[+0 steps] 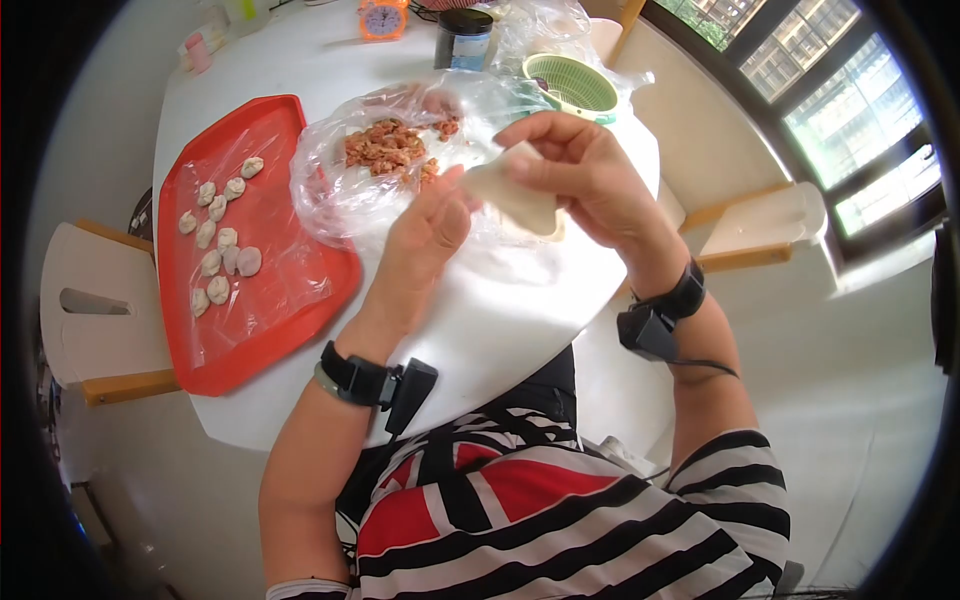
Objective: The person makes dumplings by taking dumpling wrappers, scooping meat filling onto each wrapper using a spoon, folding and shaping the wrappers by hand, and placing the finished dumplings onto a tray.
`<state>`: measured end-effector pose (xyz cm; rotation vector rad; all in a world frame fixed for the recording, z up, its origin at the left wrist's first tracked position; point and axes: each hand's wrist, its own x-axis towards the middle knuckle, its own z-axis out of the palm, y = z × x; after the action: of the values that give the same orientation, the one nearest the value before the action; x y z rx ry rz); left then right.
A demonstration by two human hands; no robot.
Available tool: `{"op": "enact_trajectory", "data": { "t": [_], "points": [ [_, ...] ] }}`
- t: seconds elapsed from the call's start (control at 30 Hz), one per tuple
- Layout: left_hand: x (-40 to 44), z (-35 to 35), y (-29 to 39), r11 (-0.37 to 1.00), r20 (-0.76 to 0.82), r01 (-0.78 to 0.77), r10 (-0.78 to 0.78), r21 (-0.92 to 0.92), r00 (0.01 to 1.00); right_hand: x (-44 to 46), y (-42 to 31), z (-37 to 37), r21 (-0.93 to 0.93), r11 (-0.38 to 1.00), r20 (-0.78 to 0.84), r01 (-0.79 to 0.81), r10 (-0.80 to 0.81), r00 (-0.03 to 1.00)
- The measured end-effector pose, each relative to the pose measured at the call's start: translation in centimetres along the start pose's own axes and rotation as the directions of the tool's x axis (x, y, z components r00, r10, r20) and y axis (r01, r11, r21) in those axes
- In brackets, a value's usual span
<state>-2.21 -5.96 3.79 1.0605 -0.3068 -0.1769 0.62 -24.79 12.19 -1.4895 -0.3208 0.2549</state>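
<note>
My right hand (590,170) pinches a pale dumpling wrapper (520,195) between thumb and fingers, above the near side of the plastic bag. My left hand (430,230) is just left of the wrapper, its fingers stretched toward the wrapper's edge and slightly blurred; whether they touch it I cannot tell. Behind both hands, minced meat filling (385,148) lies on a spread clear plastic bag (320,190). To the left, a red tray (265,345) lined with clear plastic holds several folded dumplings (218,290) and a flat round piece (249,262).
At the table's far side are an orange alarm clock (382,18), a dark-lidded jar (463,42) and a green basket (572,85). A pink bottle (198,52) stands far left. Chairs flank the white table (470,350), one left (105,300), one right (760,225).
</note>
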Motion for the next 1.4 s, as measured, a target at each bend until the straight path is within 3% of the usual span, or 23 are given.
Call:
{"op": "enact_trajectory", "data": {
  "t": [0.03, 0.07, 0.1, 0.17, 0.2, 0.27, 0.3, 0.37, 0.43, 0.53, 0.57, 0.63, 0.7, 0.73, 0.9, 0.97, 1.07, 1.13, 1.2, 1.33, 1.4],
  "points": [
    [-0.1, 0.2, 0.3, 0.971, 0.074, 0.060, -0.044, -0.231, 0.996, 0.1, 0.2, 1.0, 0.046, 0.999, 0.050, -0.005, 0.003, 0.999],
    [-0.5, 0.6, 0.7, 0.937, 0.166, 0.093, -0.038, -0.337, 0.985, 0.2, 0.5, 1.8, 0.012, 1.000, 0.063, -0.022, 0.021, 0.998],
    [-0.6, 0.5, 0.7, 0.938, 0.167, 0.093, -0.038, -0.333, 0.985, 0.6, 1.4, 2.4, -0.125, 0.982, 0.079, 0.144, -0.134, 0.988],
    [-0.6, 0.4, 0.3, 0.965, 0.066, 0.161, -0.151, -0.207, 0.986, 1.2, 2.4, 3.4, -0.333, 0.920, 0.007, 0.204, -0.214, 0.977],
    [-0.4, 0.5, 0.2, 0.965, 0.073, 0.164, -0.152, -0.204, 0.986, 1.3, 2.7, 3.1, -0.335, 0.920, 0.001, 0.206, -0.219, 0.976],
    [0.0, 0.8, -0.4, 0.958, -0.115, 0.135, -0.168, -0.255, 0.979, 2.2, 3.2, 2.1, -0.666, 0.704, -0.005, 0.248, -0.337, 0.942],
    [0.2, -0.2, -0.8, 0.958, -0.113, 0.133, -0.165, -0.254, 0.980, 2.7, 3.7, 0.8, -0.667, 0.702, -0.004, 0.250, -0.340, 0.941],
    [0.9, -2.9, -1.5, 0.963, -0.137, 0.201, -0.227, -0.180, 0.964, 3.2, 5.0, -2.7, -0.858, 0.501, -0.044, 0.112, -0.289, 0.956],
    [1.0, -3.0, -0.7, 0.970, -0.160, 0.155, -0.186, -0.190, 0.969, 2.8, 5.8, -5.2, -0.954, 0.298, -0.091, -0.014, -0.243, 0.966],
    [1.5, -4.1, 0.1, 0.997, -0.402, 0.044, -0.066, -0.064, 0.913, 2.4, 7.0, -7.3, -0.945, 0.316, -0.139, -0.083, -0.157, 0.978],
    [1.6, -4.2, 0.5, 0.997, -0.404, 0.043, -0.064, -0.061, 0.913, 2.4, 7.5, -7.9, -0.936, 0.335, -0.151, -0.106, -0.112, 0.982],
    [1.8, -4.0, 1.7, 0.976, -0.453, -0.134, 0.044, -0.170, 0.890, 2.5, 7.9, -8.7, -0.929, 0.363, -0.119, -0.068, -0.120, 0.986],
    [1.9, -4.9, 1.8, 0.973, -0.466, -0.161, 0.068, -0.163, 0.882, 2.3, 7.9, -9.2, -0.969, 0.246, -0.038, 0.000, -0.152, 0.988],
    [2.0, -5.3, 1.8, 0.968, -0.479, -0.189, 0.090, -0.163, 0.873, 2.3, 8.0, -9.4, -0.968, 0.250, -0.040, 0.000, -0.156, 0.987],
    [2.0, -5.8, 1.5, 0.985, -0.474, -0.150, 0.091, -0.089, 0.876, 2.5, 8.2, -9.9, -0.965, 0.259, -0.054, -0.029, -0.089, 0.995],
    [2.0, -5.8, 1.5, 0.986, -0.457, -0.146, 0.093, -0.082, 0.884, 2.4, 8.0, -9.8, -0.974, 0.225, -0.044, -0.013, -0.135, 0.990],
    [1.8, -5.4, 1.9, 0.979, -0.446, -0.131, 0.049, -0.156, 0.894, 2.3, 6.9, -9.1, -0.977, 0.206, -0.089, -0.053, -0.169, 0.982],
    [1.7, -5.2, 2.4, 0.923, -0.400, -0.116, -0.044, -0.366, 0.915, 2.3, 6.2, -8.4, -0.970, 0.219, -0.141, -0.104, -0.160, 0.977],
    [1.8, -6.0, 1.7, 0.942, -0.400, -0.087, -0.053, -0.324, 0.915, 2.3, 5.9, -7.8, -0.951, 0.309, -0.077, 0.007, -0.258, 0.963],
    [1.8, -6.5, 0.7, 0.968, -0.383, -0.025, -0.076, -0.250, 0.921, 3.4, 6.3, -5.6, -0.921, 0.334, 0.049, 0.201, -0.414, 0.909],
    [1.9, -5.9, 0.7, 0.973, -0.416, -0.016, -0.083, -0.229, 0.906, 4.4, 6.5, -4.9, -0.929, 0.325, 0.037, 0.174, -0.387, 0.921]
  ]
}}
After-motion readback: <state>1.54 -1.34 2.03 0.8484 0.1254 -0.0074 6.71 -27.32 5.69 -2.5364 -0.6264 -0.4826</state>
